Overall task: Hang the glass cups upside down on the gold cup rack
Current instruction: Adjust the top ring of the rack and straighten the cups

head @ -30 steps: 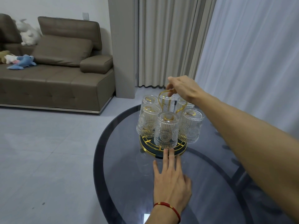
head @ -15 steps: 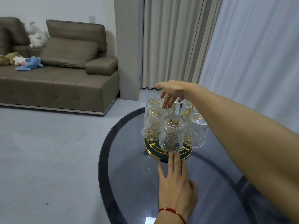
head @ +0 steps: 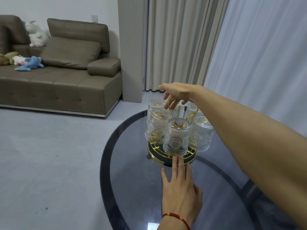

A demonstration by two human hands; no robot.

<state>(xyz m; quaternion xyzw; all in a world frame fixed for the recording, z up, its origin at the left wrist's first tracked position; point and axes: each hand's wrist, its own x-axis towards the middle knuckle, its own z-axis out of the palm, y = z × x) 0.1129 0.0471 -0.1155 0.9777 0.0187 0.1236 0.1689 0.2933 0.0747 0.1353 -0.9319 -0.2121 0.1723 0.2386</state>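
Note:
Several ribbed glass cups hang upside down on the gold cup rack, which stands on a round dark glass table. My right hand hovers over the rack's gold loop handle, fingers spread and drooping, fingertips touching the loop without a firm grip. My left hand, with a red bracelet at the wrist, lies flat on the table. Its fingertips rest against the front edge of the rack's round base. The back cups are partly hidden by the front ones.
A brown sofa with plush toys stands at the left across a grey tiled floor. Curtains hang behind and to the right of the table. The table's rim curves close to the rack's left side.
My right hand went from a pinch on the top of the handle to loose, spread fingers above it. My left hand stayed flat at the rack's base. The rack did not shift.

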